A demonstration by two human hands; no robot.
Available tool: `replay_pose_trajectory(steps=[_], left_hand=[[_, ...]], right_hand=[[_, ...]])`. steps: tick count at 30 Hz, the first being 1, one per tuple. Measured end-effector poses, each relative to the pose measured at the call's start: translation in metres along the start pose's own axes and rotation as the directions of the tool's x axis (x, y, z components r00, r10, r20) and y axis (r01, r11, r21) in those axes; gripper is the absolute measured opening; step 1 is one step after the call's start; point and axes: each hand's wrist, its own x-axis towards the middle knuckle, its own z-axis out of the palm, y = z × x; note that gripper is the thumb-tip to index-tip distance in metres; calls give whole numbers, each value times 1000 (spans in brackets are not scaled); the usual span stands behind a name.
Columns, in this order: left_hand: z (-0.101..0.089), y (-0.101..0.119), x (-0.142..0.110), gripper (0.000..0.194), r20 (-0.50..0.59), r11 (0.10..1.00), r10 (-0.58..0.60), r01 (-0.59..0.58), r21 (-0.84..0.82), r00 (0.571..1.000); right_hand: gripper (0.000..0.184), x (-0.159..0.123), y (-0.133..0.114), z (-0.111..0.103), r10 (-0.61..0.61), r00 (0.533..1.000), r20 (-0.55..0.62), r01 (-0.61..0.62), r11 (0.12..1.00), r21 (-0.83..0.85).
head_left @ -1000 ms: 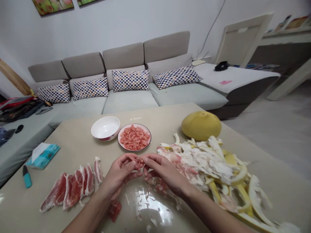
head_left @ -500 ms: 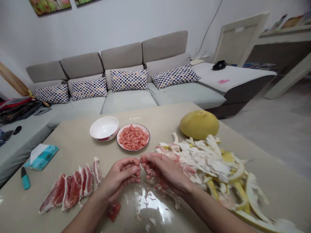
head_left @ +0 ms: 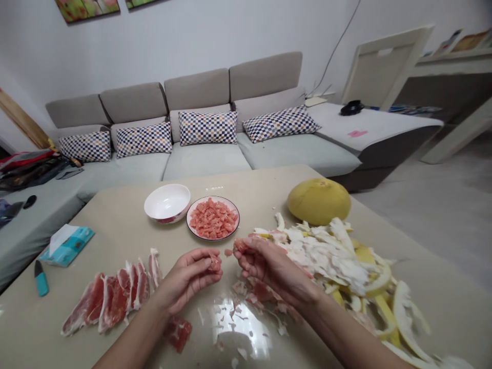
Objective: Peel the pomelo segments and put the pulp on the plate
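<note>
A shiny, soft pink lump of fruit (head_left: 215,263) is pinched between thumb and fingers in the grip of the left hand (head_left: 188,279). A wet pink piece (head_left: 241,246) is pinched by the grip of the right hand (head_left: 269,269). Between the hands a tiny pink bit (head_left: 228,252) is seen; whether it is held cannot be told. Both are held over the shiny cream bench (head_left: 269,184), on the near side of a round white plate with a dark rim (head_left: 196,232), which is piled with small pink crumbs (head_left: 213,218). A deep white bowl (head_left: 167,201) is set just left of the plate. On the right, a messy heap of white and yellow peel (head_left: 326,256) is partly covered by the right forearm, with a big round yellow fruit (head_left: 319,201) behind it. On the left, red slices with white skin (head_left: 115,297) are laid in a row, and a loose red chunk (head_left: 179,333) is partly hidden by the left forearm. Farther left, a flat blue tissue pack (head_left: 69,248) and a small knife with a teal handle (head_left: 41,283) are seen.
</note>
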Motion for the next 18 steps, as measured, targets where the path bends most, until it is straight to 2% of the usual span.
replay_pose_trajectory(steps=[5,10,13,16,18], left_hand=[[-8,4,13,17,-27,998,54,-55,-12,998],[-13,15,40,16,-31,996,85,-84,19,996],[-8,23,48,18,-14,994,104,-104,41,994],[2,28,43,23,10,991,105,-105,82,994],[8,29,37,26,21,987,91,-92,131,996]], right_hand=[[18,2,-6,-13,-21,999,25,19,998,62],[14,5,-12,-17,-47,999,2,47,992,117],[15,7,-12,-21,-43,999,33,38,989,140],[14,11,-8,-27,-5,998,55,-1,994,112],[14,15,-4,-29,17,1000,22,-18,997,73]])
